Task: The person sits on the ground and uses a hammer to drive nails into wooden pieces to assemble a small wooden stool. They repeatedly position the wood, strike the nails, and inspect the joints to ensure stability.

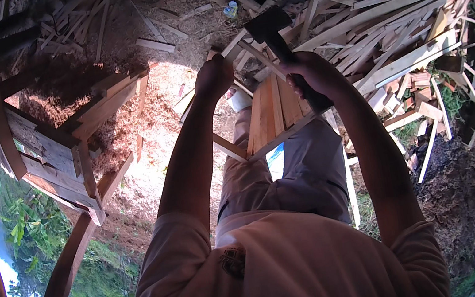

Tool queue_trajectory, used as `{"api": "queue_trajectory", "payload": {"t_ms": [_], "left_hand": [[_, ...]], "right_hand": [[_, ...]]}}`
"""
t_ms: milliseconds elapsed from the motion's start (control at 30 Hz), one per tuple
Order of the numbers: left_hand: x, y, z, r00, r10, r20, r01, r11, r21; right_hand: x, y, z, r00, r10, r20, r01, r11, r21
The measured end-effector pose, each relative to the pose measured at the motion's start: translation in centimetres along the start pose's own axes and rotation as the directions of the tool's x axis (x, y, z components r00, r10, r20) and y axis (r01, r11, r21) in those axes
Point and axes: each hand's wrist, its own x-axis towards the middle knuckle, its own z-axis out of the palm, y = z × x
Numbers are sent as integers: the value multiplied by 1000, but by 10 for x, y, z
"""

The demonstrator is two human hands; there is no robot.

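My right hand [313,77] is wrapped round the handle of a black-headed hammer [269,24], its head raised and pointing away from me. Between my legs stands a wooden crate [279,142] with thin side boards and pale slats [269,112]. My left hand [214,79] is closed at the crate's far left, at the end of a wooden strip [235,44]; its fingertips are hidden. The hammer head is above the crate's far side, apart from my left hand.
A large pile of thin wooden strips [399,29] lies at the right, with short offcuts [418,92] beside it. On the left stands a wooden frame [54,165] of planks. Sawdust and shavings [159,161] cover the ground. A small crumpled packet [231,9] lies at the far side.
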Motion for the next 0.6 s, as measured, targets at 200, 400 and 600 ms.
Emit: {"api": "queue_trajectory", "payload": {"t_ms": [200, 400, 600], "left_hand": [[10, 14, -12, 999, -35, 15, 36, 998, -57], [15, 8, -16, 999, -31, 37, 32, 999, -41], [-42, -5, -30, 967, 18, -254, 6, 996, 94]], "right_hand": [[-14, -8, -17, 977, -89, -196, 121, 980, 160], [-21, 19, -69, 982, -69, -174, 120, 945, 304], [9, 143, -126, 933, 129, -336, -48, 970, 239]]}}
